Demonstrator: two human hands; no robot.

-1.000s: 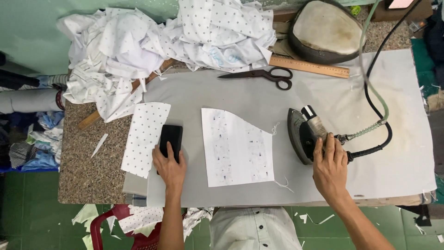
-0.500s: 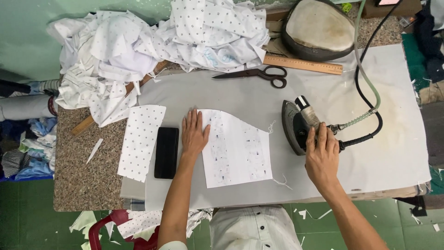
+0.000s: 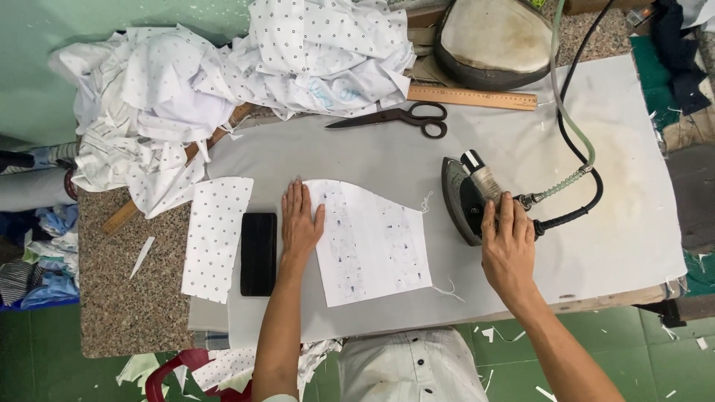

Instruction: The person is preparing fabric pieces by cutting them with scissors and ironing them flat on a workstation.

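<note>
Near the front edge of the grey padded ironing board (image 3: 387,156), we see the left hand (image 3: 300,223) lying flat and open, fingers together and stretched forward, its palm pressing the left edge of a white curved-top fabric piece with faint printed marks (image 3: 372,242); it grips nothing. That fabric piece lies spread flat at the middle of the board, close to the front edge, with loose threads trailing from its right side. Just left of the hand, apart from it, lies a black rectangular phone (image 3: 258,253), and left of the phone a white fabric panel dotted with small dark squares (image 3: 216,234) hangs partly over the board's left edge onto the speckled stone table (image 3: 119,313). Toward the right half of the board, the right hand (image 3: 509,246) rests on top of a dark steam iron with a wrapped handle (image 3: 469,197), fingers curled loosely over the handle; we cannot tell how firmly it grips. A black cord and a pale green hose (image 3: 573,134) run from the iron's back toward the far edge. Along the far edge lie black-handled scissors (image 3: 395,117) and a wooden ruler (image 3: 471,97), with a worn oval pressing pad (image 3: 495,33) beyond them. At the far left corner sits a heap of white dotted fabric (image 3: 223,82).
</note>
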